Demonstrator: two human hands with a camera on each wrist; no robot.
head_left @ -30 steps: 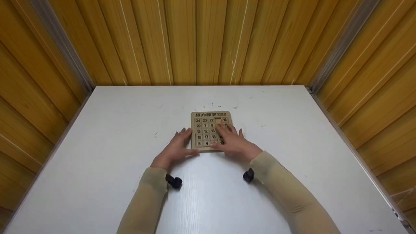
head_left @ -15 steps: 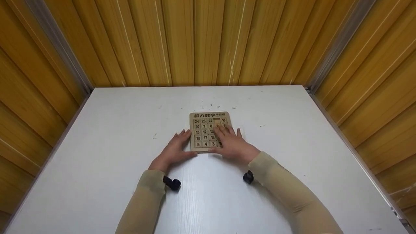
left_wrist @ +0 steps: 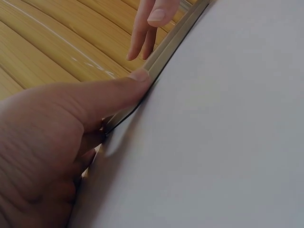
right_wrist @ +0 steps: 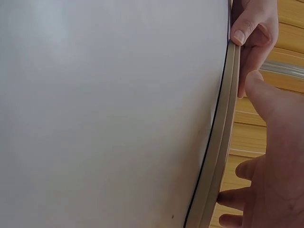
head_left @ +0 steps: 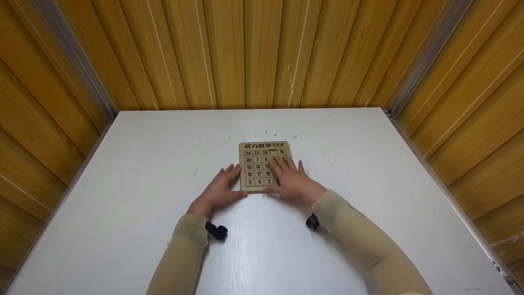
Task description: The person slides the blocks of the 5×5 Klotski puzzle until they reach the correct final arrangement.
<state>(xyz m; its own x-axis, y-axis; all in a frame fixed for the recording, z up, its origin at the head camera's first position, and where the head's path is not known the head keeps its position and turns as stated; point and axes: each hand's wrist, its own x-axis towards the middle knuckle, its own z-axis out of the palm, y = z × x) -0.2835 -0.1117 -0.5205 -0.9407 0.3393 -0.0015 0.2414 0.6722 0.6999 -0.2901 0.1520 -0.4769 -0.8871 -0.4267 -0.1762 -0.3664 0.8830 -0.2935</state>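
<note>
A wooden number sliding puzzle (head_left: pixel 254 189) lies flat on the white table, dark-numbered tiles in rows under a printed heading. Its top row has one bare slot (head_left: pixel 273 152), left of tile 16. My left hand (head_left: pixel 221 186) grips the near left corner, thumb along the near edge and fingers at the left side. Over the right-hand tiles spreads my right hand (head_left: pixel 294 180), fingertips on the tiles below the slot, hiding several of them. Its thumb (right_wrist: pixel 256 83) reaches toward the near edge. In the left wrist view, the left thumb (left_wrist: pixel 126 90) presses the puzzle's edge (left_wrist: pixel 173 42).
The white table (head_left: pixel 155 139) extends around the puzzle, with small dark marks beyond it. Yellow wood-patterned panels (head_left: pixel 229 53) rise behind and at both sides. A black wrist camera (head_left: pixel 217 231) sits at the left cuff, another (head_left: pixel 312 222) at the right.
My right fingers have drawn slightly nearer, uncovering part of the tile below the slot. The right thumb has slipped off tile 3 to the near edge. The left hand keeps its hold.
</note>
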